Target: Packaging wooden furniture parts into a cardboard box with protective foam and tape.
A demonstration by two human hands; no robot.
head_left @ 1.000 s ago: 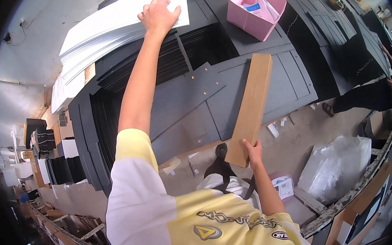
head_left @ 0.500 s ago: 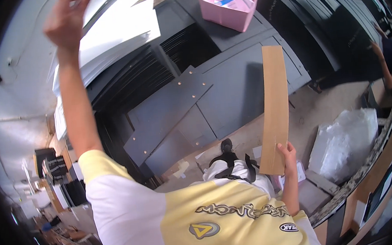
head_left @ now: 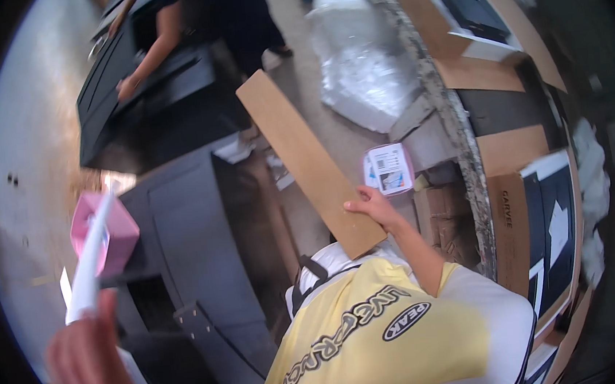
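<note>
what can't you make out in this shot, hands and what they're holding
- Left hand, head view: motion-blurred, so its grip on the white sheet is unclear.
- Cardboard strip: the right hand holds its lower end; fingers behind it are hidden.
- Pink box: contents blocked by the sheet.

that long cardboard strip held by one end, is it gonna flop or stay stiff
The cardboard strip probably stays fairly stiff: gripped only at its lower end by the right hand, it juts out straight with no visible sag. It looks thin and flat, so likely light. Being long, it may swing and knock things nearby.
</note>
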